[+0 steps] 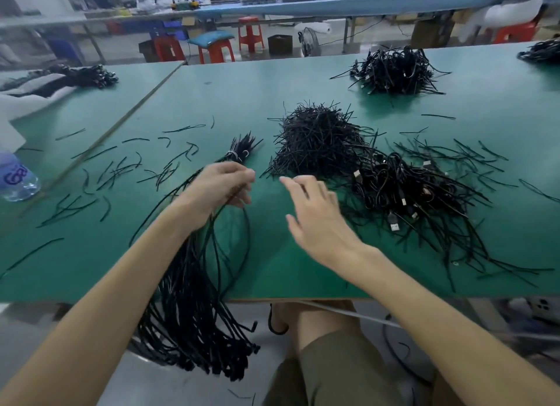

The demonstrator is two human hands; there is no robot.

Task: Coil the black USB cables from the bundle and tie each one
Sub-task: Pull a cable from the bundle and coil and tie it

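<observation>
A thick bundle of black USB cables point(194, 299) lies across the green table's point(242, 84) near edge, bound with a white tie at its far end and hanging off the front. My left hand point(222, 186) grips a black cable looped out of that bundle, fingers curled round it. My right hand point(315, 215) hovers open just right of it, fingers spread, holding nothing. A heap of black twist ties point(318, 139) sits beyond both hands. Coiled, tied cables point(406, 190) are piled to the right.
Loose twist ties point(121, 169) are scattered on the table's left and right. Another cable pile point(397, 69) lies at the far right, more cables point(78, 75) at the far left. A water bottle point(16, 178) stands at the left edge. Red stools stand behind.
</observation>
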